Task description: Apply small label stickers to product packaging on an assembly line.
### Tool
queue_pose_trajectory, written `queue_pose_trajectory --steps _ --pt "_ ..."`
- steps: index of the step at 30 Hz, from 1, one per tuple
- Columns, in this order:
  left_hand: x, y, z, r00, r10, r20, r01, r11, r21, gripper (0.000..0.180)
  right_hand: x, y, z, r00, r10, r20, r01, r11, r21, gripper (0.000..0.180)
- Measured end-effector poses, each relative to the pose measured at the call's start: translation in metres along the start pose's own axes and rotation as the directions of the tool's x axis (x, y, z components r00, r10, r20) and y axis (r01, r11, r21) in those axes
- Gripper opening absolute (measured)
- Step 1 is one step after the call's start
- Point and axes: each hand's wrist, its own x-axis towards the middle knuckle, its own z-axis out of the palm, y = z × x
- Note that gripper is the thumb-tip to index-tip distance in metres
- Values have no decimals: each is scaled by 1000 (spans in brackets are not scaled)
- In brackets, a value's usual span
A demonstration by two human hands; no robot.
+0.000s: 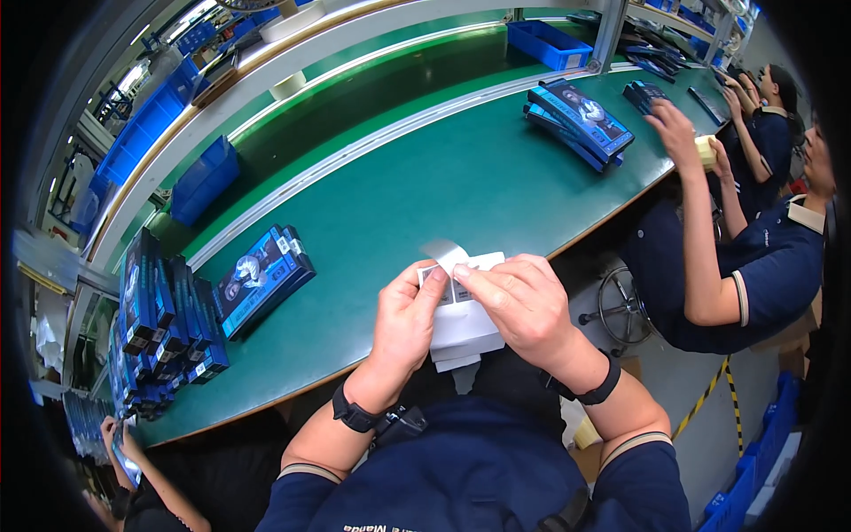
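A white label strip [464, 330] with small printed stickers is held in front of my chest, at the near edge of the bench. My left hand [401, 317] grips its left side, thumb on top. The thumb and forefinger of my right hand [525, 306] pinch the strip's upper part, close to my left thumb. One end of the strip curls up above the fingers, and the rest hangs in folds below them. Whether a sticker has come off the backing, I cannot tell.
Black-and-blue boxes [173, 310] are stacked at the left, with a few boxes [257, 279] beside them. Another pile of boxes [581, 122] lies farther right on the green bench [390, 222]. Blue bins [206, 180] line the back. Co-workers [753, 266] sit at the right; another's hands [124, 439] show lower left.
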Motion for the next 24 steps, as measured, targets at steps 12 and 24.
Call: queue_pose_trajectory --steps 12,24 --pt "-7 11 8 984 177 24 -160 817 554 27 49 3 -25 907 382 176 -412 727 550 80" --pt "-35 55 14 961 -90 260 -69 835 545 34 60 17 -41 933 259 249 -357 747 561 71"
